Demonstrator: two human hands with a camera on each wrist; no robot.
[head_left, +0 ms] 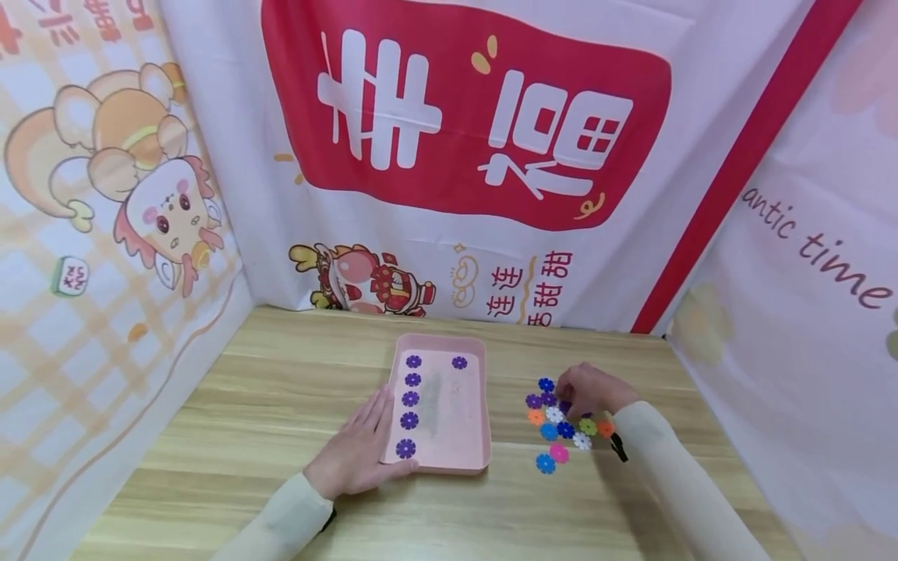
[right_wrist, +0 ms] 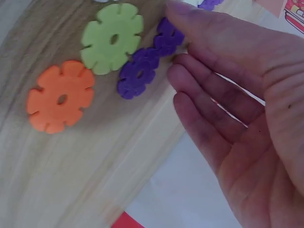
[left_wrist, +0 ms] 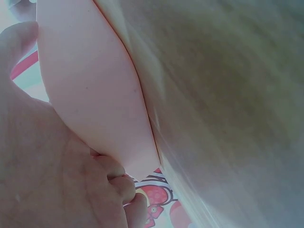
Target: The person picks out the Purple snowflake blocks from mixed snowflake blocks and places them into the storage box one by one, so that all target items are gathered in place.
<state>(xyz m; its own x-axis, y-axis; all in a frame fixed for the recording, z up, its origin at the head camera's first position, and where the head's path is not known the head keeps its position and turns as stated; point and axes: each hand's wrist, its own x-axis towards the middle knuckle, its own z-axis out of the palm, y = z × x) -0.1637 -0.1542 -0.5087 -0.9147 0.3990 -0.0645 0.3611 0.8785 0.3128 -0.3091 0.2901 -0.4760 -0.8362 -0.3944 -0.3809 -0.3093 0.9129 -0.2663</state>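
Observation:
A shallow pink tray (head_left: pixel 452 470) lies on the table with several purple notched discs (head_left: pixel 410 398) in a column along its left side and one purple disc (head_left: pixel 459 362) at its far right. My left hand (head_left: pixel 358 448) rests against the tray's near left corner, fingers along the left wall and thumb at the near wall. At the right, my right hand (head_left: pixel 592 389) reaches down over loose discs. Its fingertips are at a purple disc (right_wrist: pixel 168 37), with another purple disc (right_wrist: pixel 137 73) beside it. A green disc (right_wrist: pixel 113 39) and an orange disc (right_wrist: pixel 61 96) lie close by.
The loose group also holds a pink disc (head_left: pixel 559 453), light blue discs (head_left: pixel 546 463) and white discs (head_left: pixel 582 441). The wooden table (head_left: pixel 281 374) meets printed cloth walls (head_left: pixel 449 265) at the back and both sides.

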